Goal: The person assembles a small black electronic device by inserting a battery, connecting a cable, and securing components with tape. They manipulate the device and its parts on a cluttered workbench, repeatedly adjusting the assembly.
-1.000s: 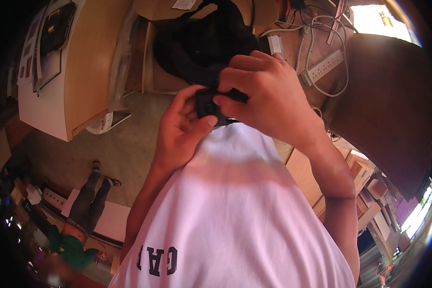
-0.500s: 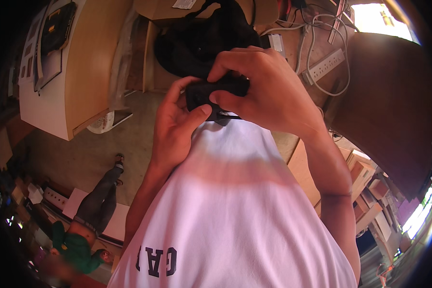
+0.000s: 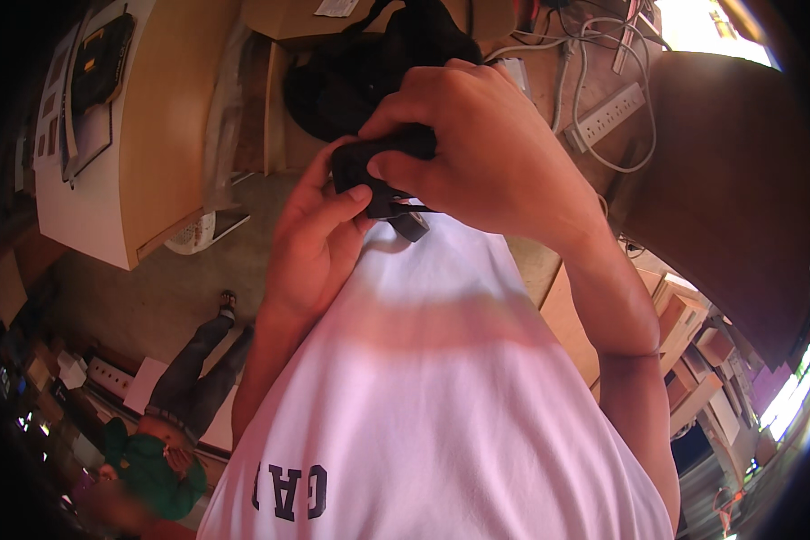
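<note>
Both hands hold a small black boxy object [image 3: 349, 169] in front of my chest. My left hand [image 3: 310, 238] grips its left side, thumb on the near corner and fingers behind it. My right hand [image 3: 495, 148] curls over the right side, thumb pressed on the face and index finger along the top edge. From the underside hangs a short black band or loop [image 3: 412, 227], next to a thin dark cord or strip. What exactly the object is I cannot make out, and my right hand hides part of it. Just beyond lies a black fabric bag [image 3: 427, 40].
The bag rests in an open wooden or cardboard box [image 3: 283, 22]. A white power strip [image 3: 607, 115] and tangled cables lie to the right, beside a dark brown panel [image 3: 720, 189]. A cabinet [image 3: 175, 108] stands left. At lower left is another person in a green top [image 3: 157, 472].
Both hands and the black object have shifted slightly left and up. The object is tilted more, and its hanging band shows more clearly. The other person's arm has moved.
</note>
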`<state>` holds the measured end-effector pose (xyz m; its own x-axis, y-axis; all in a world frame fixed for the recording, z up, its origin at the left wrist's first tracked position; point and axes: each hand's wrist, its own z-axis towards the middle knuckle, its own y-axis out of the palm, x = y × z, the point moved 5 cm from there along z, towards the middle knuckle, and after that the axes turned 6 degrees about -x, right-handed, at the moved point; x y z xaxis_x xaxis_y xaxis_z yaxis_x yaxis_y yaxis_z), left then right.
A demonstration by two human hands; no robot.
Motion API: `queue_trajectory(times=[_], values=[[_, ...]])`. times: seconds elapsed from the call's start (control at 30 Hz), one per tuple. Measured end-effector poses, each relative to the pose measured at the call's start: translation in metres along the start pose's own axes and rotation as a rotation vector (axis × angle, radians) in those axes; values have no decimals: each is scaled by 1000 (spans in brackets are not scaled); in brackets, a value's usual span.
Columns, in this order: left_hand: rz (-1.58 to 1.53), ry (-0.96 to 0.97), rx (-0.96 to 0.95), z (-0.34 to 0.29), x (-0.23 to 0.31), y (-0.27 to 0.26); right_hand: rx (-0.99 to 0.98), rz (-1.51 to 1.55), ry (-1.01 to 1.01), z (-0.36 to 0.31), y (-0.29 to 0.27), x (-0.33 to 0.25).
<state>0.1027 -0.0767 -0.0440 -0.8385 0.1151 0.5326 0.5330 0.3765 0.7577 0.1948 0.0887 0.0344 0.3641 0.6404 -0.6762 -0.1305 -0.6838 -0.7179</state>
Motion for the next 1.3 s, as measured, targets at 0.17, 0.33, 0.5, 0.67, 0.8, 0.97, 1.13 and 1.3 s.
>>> queue_trajectory(times=[0.17,0.33,0.5,0.67,0.8,0.97,1.13,1.3], values=[[-30,11,2,1,5,9,-5,-27,-9,3,-1,-3],[18,1,91,-1,6,11,38,-18,-50,2,-1,-3],[183,63,162,-2,9,19,13,48,-32,1,-3,3],[330,114,188,-3,8,18,-30,82,1,3,-4,5],[379,150,173,-3,9,19,-18,107,10,-1,-4,2],[411,167,146,0,9,17,7,113,-21,-1,0,10],[417,166,151,9,15,7,95,137,-90,4,-1,12],[311,181,180,16,24,8,511,117,-35,-22,-24,-5]])
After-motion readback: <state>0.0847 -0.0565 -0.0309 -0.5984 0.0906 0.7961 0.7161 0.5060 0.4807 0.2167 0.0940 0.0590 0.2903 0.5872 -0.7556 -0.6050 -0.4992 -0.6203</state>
